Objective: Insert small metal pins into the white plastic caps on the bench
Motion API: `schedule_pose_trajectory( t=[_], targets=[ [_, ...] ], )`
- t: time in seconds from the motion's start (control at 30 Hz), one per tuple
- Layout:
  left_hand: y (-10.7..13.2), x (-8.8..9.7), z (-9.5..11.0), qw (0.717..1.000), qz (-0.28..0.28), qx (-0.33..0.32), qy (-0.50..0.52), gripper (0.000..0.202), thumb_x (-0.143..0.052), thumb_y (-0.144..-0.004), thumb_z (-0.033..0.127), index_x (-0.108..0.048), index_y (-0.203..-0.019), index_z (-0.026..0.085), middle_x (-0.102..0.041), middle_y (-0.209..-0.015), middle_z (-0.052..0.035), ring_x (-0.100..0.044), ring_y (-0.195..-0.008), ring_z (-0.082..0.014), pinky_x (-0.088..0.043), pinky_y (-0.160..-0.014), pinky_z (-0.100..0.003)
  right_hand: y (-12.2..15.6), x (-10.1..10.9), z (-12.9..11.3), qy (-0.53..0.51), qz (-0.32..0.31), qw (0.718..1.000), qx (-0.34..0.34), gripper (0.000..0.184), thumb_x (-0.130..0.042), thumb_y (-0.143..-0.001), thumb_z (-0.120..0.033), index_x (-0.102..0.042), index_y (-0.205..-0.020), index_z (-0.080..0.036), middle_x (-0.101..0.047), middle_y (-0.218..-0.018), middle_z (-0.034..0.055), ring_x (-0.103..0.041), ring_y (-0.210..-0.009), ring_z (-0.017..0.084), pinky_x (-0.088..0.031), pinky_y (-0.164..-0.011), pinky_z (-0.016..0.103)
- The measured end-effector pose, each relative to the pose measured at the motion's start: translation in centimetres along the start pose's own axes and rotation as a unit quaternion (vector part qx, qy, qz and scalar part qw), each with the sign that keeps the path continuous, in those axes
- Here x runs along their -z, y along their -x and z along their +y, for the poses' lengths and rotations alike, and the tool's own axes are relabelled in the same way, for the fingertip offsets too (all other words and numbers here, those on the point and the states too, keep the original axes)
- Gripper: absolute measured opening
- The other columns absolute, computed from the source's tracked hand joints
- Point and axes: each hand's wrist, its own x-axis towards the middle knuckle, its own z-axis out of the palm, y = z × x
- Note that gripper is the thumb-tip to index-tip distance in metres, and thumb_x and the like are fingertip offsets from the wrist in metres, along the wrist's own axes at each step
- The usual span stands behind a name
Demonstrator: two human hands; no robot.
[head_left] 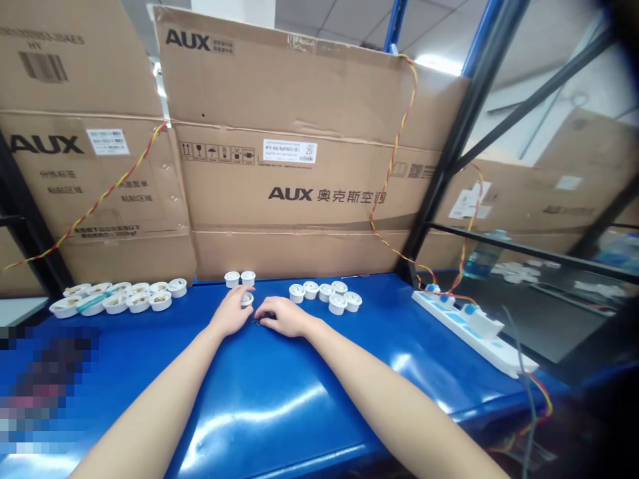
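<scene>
My left hand [232,313] is curled around the left side of a small white round cup [247,299] standing on the blue tabletop [279,399]. Only part of that cup shows past my fingers. Just to its right, my right hand [283,317] is closed, its fingertips pressed together low over the table. A tiny dark piece [256,322] shows under those fingertips; its kind is too small to tell. Two similar white cups [240,279] stand close behind my left hand. Several more white cups [337,305] are grouped right of my right hand.
At the back left, oval white dishes [116,304] hold small brownish items, with a teal tool [94,303] lying across them. Cardboard panels [309,246] wall off the back. A white power strip [474,336] with plugs and twisted red-yellow wire [385,193] is at the right.
</scene>
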Motion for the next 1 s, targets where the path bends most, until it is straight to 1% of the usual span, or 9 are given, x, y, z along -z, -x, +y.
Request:
schedule_pose_trajectory(
  t=[0.13, 0.27, 0.4, 0.47, 0.6, 0.77, 0.9, 1.0],
  targets=[
    [0.0, -0.1, 0.0, 1.0, 0.0, -0.001, -0.003, 0.044, -0.053, -0.07, 0.017, -0.057, -0.113, 0.023, -0.059, -0.119, -0.0062, -0.056, -0.11, -0.025, -0.044, -0.098, -0.041, 0.0, -0.2, -0.1, -0.001, 0.002, 1.0, 0.008, 0.018, -0.058, -0.083, -0.017, -0.069, -0.096, -0.022, -0.066, -0.096, 0.003, -0.061, -0.086, 0.015, -0.045, -0.081, 0.027],
    [0.0, -0.2, -0.1, 1.0, -0.002, -0.002, -0.003, 0.044, -0.052, -0.07, 0.017, -0.057, -0.113, 0.023, -0.059, -0.118, -0.0066, -0.056, -0.11, -0.0254, -0.043, -0.098, -0.041, 0.1, 0.0, -0.2, 0.008, -0.008, 1.0, -0.005, 0.015, -0.059, -0.082, -0.016, -0.071, -0.09, -0.022, -0.066, -0.092, 0.0026, -0.06, -0.082, 0.015, -0.045, -0.077, 0.026],
    [0.0, -0.1, 0.0, 1.0, 0.0, -0.002, -0.002, 0.043, -0.052, -0.07, 0.017, -0.057, -0.113, 0.023, -0.059, -0.12, -0.0066, -0.055, -0.112, -0.0254, -0.042, -0.099, -0.041, 0.2, 0.6, -0.2, 0.01, -0.005, 1.0, -0.018, 0.013, -0.06, -0.079, -0.015, -0.071, -0.085, -0.021, -0.067, -0.086, 0.0019, -0.06, -0.076, 0.014, -0.044, -0.073, 0.025],
    [0.0, -0.1, 0.0, 1.0, 0.002, -0.001, -0.004, 0.043, -0.052, -0.07, 0.017, -0.057, -0.113, 0.023, -0.058, -0.121, -0.0066, -0.055, -0.112, -0.0253, -0.043, -0.099, -0.041, 0.3, 0.7, -0.1, 0.012, 0.001, 0.999, -0.038, 0.012, -0.062, -0.078, -0.017, -0.07, -0.086, -0.021, -0.067, -0.082, 0.0012, -0.059, -0.072, 0.014, -0.043, -0.07, 0.025],
    [0.1, 0.0, 0.1, 1.0, 0.002, 0.003, -0.007, 0.044, -0.052, -0.07, 0.017, -0.057, -0.114, 0.023, -0.059, -0.119, -0.0065, -0.057, -0.11, -0.0253, -0.044, -0.098, -0.041, 0.3, 0.6, 0.3, 0.012, 0.013, 0.997, -0.076, 0.019, -0.066, -0.076, -0.022, -0.069, -0.095, -0.021, -0.067, -0.08, 0.0009, -0.059, -0.069, 0.014, -0.043, -0.067, 0.024],
    [0.1, 0.0, 0.0, 1.0, -0.002, 0.001, -0.007, 0.043, -0.053, -0.071, 0.018, -0.057, -0.114, 0.023, -0.059, -0.119, -0.0066, -0.057, -0.11, -0.0255, -0.044, -0.098, -0.04, 0.1, 0.4, 0.6, 0.024, 0.01, 0.996, -0.084, 0.013, -0.066, -0.077, -0.023, -0.073, -0.088, -0.021, -0.068, -0.082, 0.003, -0.06, -0.07, 0.015, -0.043, -0.067, 0.025],
    [0.1, -0.1, 0.0, 1.0, -0.001, 0.003, -0.004, 0.043, -0.052, -0.072, 0.018, -0.056, -0.114, 0.024, -0.059, -0.12, -0.0067, -0.056, -0.11, -0.0257, -0.043, -0.099, -0.041, 0.1, 0.4, 0.9, -0.003, 0.004, 0.993, -0.114, 0.015, -0.066, -0.076, -0.024, -0.074, -0.089, -0.022, -0.07, -0.079, 0.0024, -0.062, -0.069, 0.016, -0.045, -0.067, 0.026],
    [0.1, -0.1, -0.1, 1.0, -0.004, 0.006, -0.004, 0.042, -0.052, -0.072, 0.019, -0.056, -0.114, 0.024, -0.058, -0.12, -0.0066, -0.056, -0.111, -0.0259, -0.043, -0.099, -0.042, 0.1, 0.5, 1.1, -0.012, -0.004, 0.993, -0.121, 0.016, -0.065, -0.076, -0.023, -0.074, -0.09, -0.022, -0.072, -0.081, 0.002, -0.064, -0.072, 0.016, -0.046, -0.068, 0.026]
  ],
)
